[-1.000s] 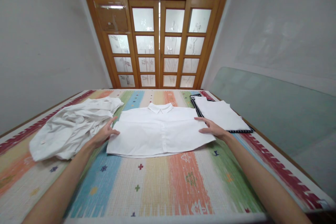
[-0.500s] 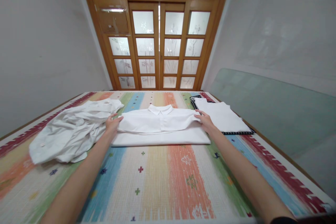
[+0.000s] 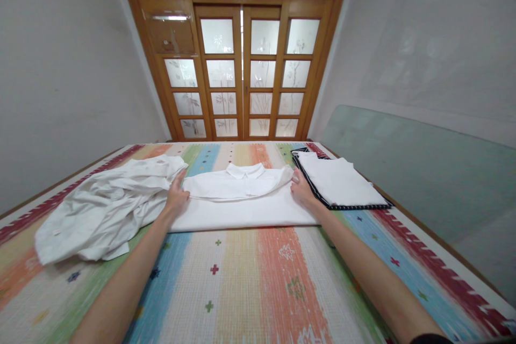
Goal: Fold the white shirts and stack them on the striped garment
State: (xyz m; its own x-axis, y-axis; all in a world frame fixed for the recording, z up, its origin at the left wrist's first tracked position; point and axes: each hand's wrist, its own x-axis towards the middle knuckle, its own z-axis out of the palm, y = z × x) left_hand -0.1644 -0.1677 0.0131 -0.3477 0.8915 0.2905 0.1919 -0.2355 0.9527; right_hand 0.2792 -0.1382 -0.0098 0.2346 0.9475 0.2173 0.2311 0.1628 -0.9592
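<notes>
So a white shirt (image 3: 244, 215) is laid out folded in the middle of a striped cloth (image 3: 237, 285), collar (image 3: 245, 171) pointed away from the viewer. Its upper layer is set back from the near fold, and the right end of that layer is curled up a bit. The left hand (image 3: 178, 197) is placed at the shirt's left end, and its right end is met by the right hand (image 3: 302, 188). Whether any fabric is actually pinched can't be told for either hand, tbh. Just beside the left hand, some crumpled white clothing (image 3: 108, 207) is heaped. Over on the right, a folded white garment (image 3: 341, 180) is stacked on a black-and-white one (image 3: 358, 206). Behind it all, wooden doors (image 3: 243, 78) can be seen, fitted with frosted panes.
</notes>
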